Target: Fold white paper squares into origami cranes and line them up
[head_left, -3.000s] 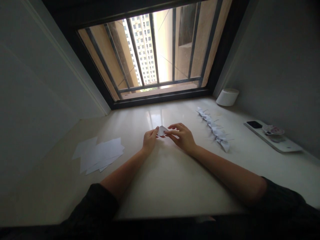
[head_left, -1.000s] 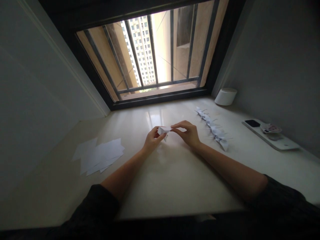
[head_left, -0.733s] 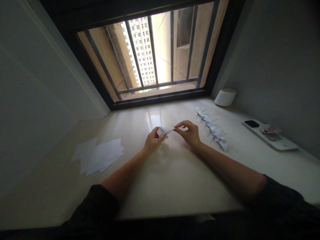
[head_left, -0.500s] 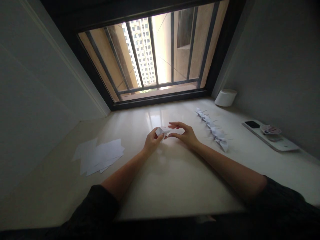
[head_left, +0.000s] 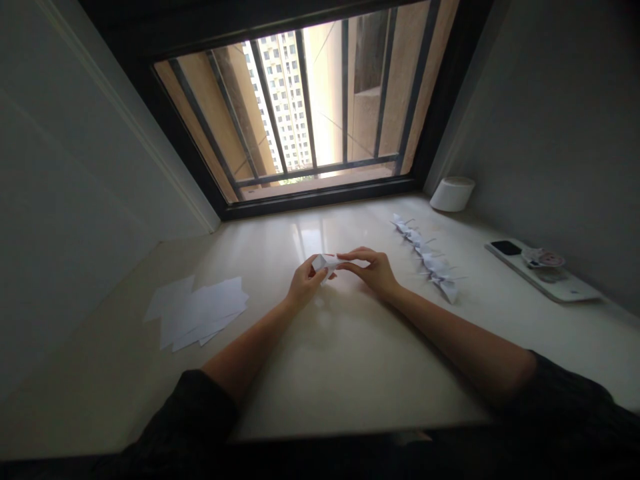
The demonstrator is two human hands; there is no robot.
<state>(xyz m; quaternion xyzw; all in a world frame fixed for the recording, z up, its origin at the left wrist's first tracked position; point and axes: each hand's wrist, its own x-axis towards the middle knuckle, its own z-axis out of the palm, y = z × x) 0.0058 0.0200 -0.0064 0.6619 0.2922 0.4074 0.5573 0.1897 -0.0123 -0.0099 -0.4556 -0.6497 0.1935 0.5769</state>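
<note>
Over the middle of the pale countertop, my left hand (head_left: 303, 283) grips a small folded white paper (head_left: 321, 262), its thumb pressed on the near side. From the right, my right hand (head_left: 374, 272) pinches the pointed end of the same paper between thumb and fingertips. The fingers cover part of the folds, so its full shape does not show. To the right lies a row of several folded paper cranes (head_left: 425, 257) with thin points sticking out. Loose white paper sheets (head_left: 203, 312) lie overlapped on the left.
A white phone (head_left: 543, 273) with a round grip on its back lies at the right by the wall. Behind it stands a white cylindrical container (head_left: 452, 194). A barred window with a dark frame (head_left: 320, 200) borders the countertop (head_left: 360, 387) at the back.
My right hand's thumb and fingers have closed from a wider gap onto the paper's pointed end. The left hand keeps its hold almost unmoved.
</note>
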